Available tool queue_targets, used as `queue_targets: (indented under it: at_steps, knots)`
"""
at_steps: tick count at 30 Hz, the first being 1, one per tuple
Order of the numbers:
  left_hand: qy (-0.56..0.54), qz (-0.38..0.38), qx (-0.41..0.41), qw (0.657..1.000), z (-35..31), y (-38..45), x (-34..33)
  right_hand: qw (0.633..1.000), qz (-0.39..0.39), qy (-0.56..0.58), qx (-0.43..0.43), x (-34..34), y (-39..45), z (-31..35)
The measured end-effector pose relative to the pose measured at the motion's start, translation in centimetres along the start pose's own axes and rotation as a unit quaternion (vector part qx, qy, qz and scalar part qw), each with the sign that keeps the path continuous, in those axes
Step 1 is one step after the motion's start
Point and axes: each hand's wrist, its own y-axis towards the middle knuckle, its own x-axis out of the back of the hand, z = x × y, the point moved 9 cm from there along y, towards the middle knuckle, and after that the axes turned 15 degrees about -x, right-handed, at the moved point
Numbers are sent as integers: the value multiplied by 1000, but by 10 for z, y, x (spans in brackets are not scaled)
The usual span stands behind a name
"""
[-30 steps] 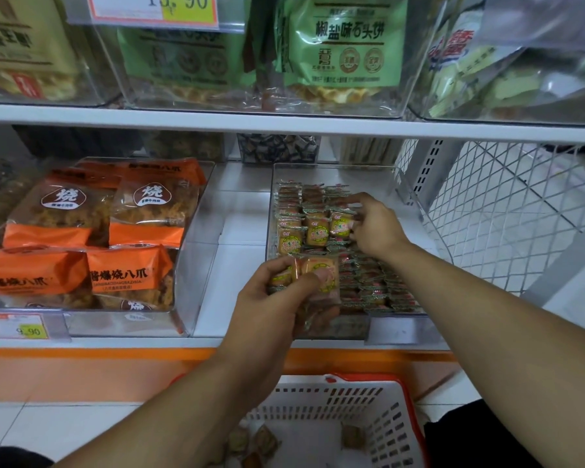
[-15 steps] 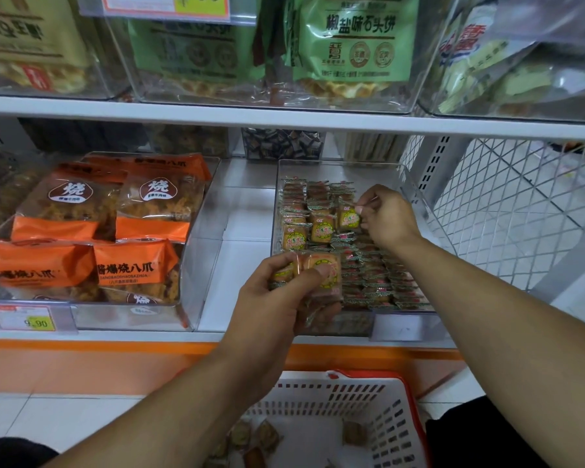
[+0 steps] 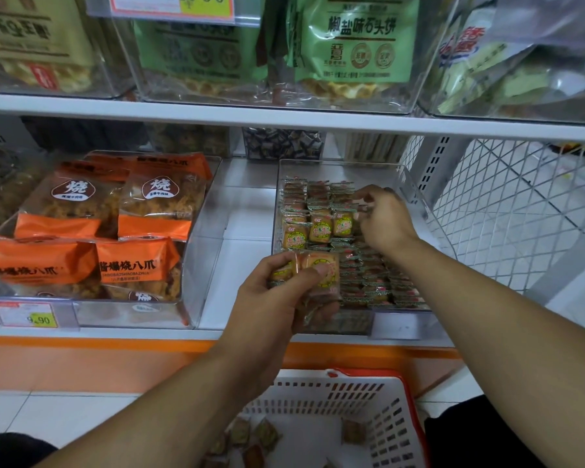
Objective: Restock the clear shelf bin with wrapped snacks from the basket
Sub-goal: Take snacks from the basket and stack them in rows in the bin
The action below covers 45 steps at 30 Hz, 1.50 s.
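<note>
Sitting at the far left of the lower shelf (image 3: pixel 217 334), a clear bin (image 3: pixel 196 265) holds orange-and-clear bags (image 3: pixel 139 265) of a brown, shredded-looking snack; the print reads "酱爆烧八爪", with a white "烧" on brown badges higher up. A price tag (image 3: pixel 27 314) clipped to its front shows "9.90". Above, on the upper shelf, green packets (image 3: pixel 355 45) marked "椒盐味石头饼" stand in another clear box.

Near the middle, the left hand (image 3: pixel 277 305) grips a small bundle of wrapped snacks (image 3: pixel 313 270) — square tan biscuits in clear film with a round yellow-green label and crimped ends — thumb across the top one, held at the front-left corner of the clear shelf bin (image 3: pixel 416 194). That bin is packed with the same snacks: rows standing on edge, showing red-and-green crimped edges, and three facing up in the middle row (image 3: pixel 320 229) with their labels showing. The label writing is too small to read.

Further right, the right hand (image 3: pixel 384 219) reaches into the bin, fingertips pinched on the edge of a wrapper – which one I cannot tell.

Below, on the tiled floor, a white basket (image 3: pixel 379 430) with an orange rim holds a few loose wrapped snacks (image 3: pixel 267 434). White wire mesh (image 3: pixel 507 211) closes off the shelf's right end.
</note>
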Motion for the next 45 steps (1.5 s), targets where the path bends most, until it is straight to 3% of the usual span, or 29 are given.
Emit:
queue_targets:
  at_steps: [4, 7, 19, 22, 24, 26, 27, 30, 35, 38, 45]
  knots:
    - [-5, 10, -1, 1000, -1, -2, -3, 985, -19, -122, 124, -4, -22, 34]
    - [-1, 14, 1, 1000, 0, -3, -4, 968, 17, -208, 142, -27, -28, 42]
    - [-10, 9, -1, 1000, -5, 0, -1, 969, 19, -192, 154, -30, -26, 43]
    - [-27, 17, -11, 999, -13, -1, -3, 988, 32, -94, 122, 0, -36, 57]
    - [-29, 20, -24, 999, -19, -1, -3, 980, 178, 60, 71, 7, -55, 62]
    - [-22, 26, -40, 999, -25, -1, -3, 913, 362, 184, 30, 3, -94, 67]
    - [-19, 29, -49, 998, -28, -1, -2, 887, 412, 207, 32, 3, -112, 70]
    - [-20, 37, -61, 997, -35, -2, -5, 893, 395, 200, 83, 14, -136, 75]
    - [-56, 16, -52, 997, -37, -3, -3, 853, 415, 317, 2, 21, -144, 62]
    - [-73, 19, -57, 996, -39, -4, -5, 852, 408, 327, -39, 30, -140, 52]
    - [-9, 42, -62, 997, -38, -4, -6, 843, 423, 330, -37, 33, -148, 50]
